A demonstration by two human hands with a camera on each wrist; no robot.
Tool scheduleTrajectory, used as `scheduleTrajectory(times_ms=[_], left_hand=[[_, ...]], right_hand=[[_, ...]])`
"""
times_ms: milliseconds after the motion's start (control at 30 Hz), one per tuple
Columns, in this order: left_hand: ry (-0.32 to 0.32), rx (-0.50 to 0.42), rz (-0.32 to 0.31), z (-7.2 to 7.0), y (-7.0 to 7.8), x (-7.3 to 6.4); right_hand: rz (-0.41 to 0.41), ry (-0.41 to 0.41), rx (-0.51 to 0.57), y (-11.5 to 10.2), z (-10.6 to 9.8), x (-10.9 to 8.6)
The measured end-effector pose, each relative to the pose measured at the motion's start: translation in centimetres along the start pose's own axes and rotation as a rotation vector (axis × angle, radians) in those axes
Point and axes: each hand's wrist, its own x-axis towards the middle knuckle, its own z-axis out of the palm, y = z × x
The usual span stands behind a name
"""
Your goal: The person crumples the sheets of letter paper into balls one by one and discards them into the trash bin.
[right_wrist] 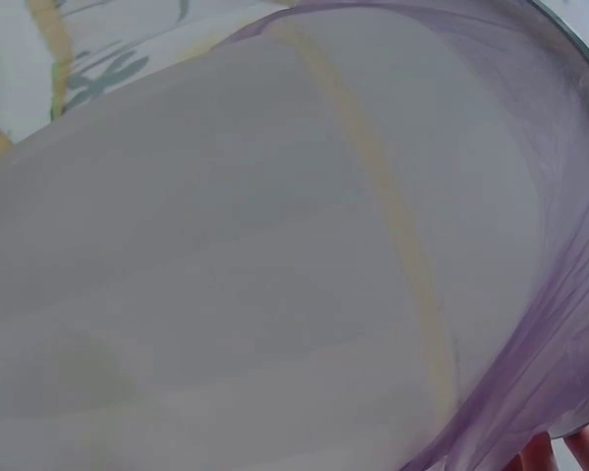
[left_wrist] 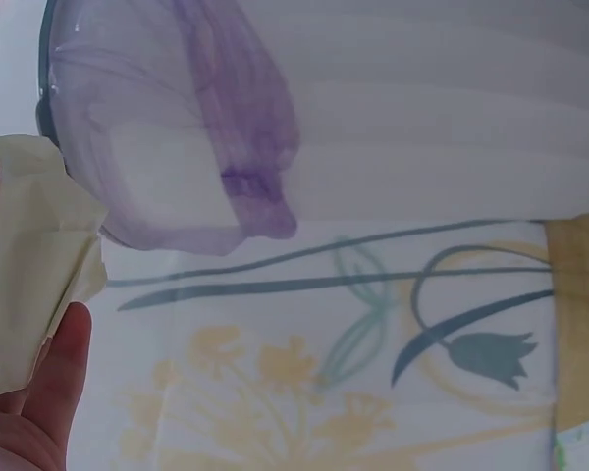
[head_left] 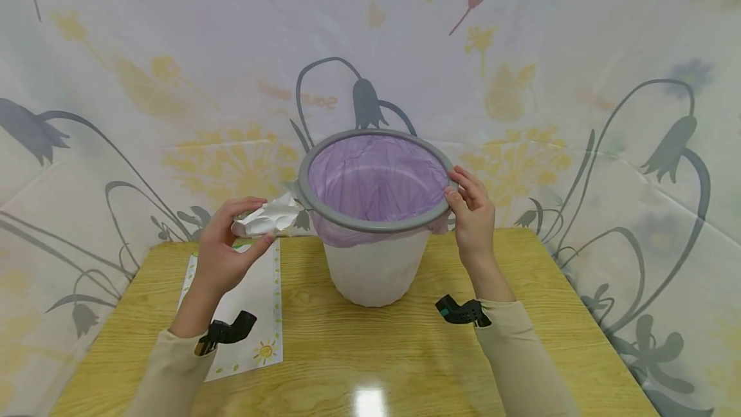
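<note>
A white trash can (head_left: 373, 269) stands tilted toward me on the table, lined with a purple plastic bag (head_left: 376, 176) that a grey rim ring (head_left: 370, 227) clamps at the top. My left hand (head_left: 228, 256) pinches a crumpled piece of white paper (head_left: 267, 216) between thumb and fingers, just left of the rim. In the left wrist view the crumpled paper (left_wrist: 39, 260) looks cream and overlaps the bag's edge. My right hand (head_left: 475, 214) grips the rim on the right side, thumb on top; only fingertips (right_wrist: 538, 456) show in the right wrist view.
A white sheet (head_left: 255, 307) with a leafy border and a drawn sun lies on the table (head_left: 347, 352) under my left forearm. A flower-printed curtain (head_left: 231, 82) hangs close behind the table. Each wrist wears a black camera mount (head_left: 463, 311).
</note>
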Motion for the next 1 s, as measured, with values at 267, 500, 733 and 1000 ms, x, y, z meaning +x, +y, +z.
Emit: scheduleTrajectory(times_ms=[267, 500, 733, 1000], left_hand=[[-0.043, -0.020, 0.049, -0.3, 1.0, 2.2], [-0.064, 0.031, 0.049, -0.9, 0.9, 3.6], [-0.172, 0.190, 0.044, -1.1, 1.5, 5.8], [-0.324, 0.247, 0.104, -1.6, 2.1, 8.6]], right_hand=[[-0.017, -0.008, -0.009, 0.1, 0.0, 0.0], [-0.005, -0.012, -0.008, 0.0, -0.2, 0.0], [0.016, -0.013, -0.009, -0.1, -0.1, -0.1], [0.015, 0.000, -0.015, -0.1, -0.1, -0.2]])
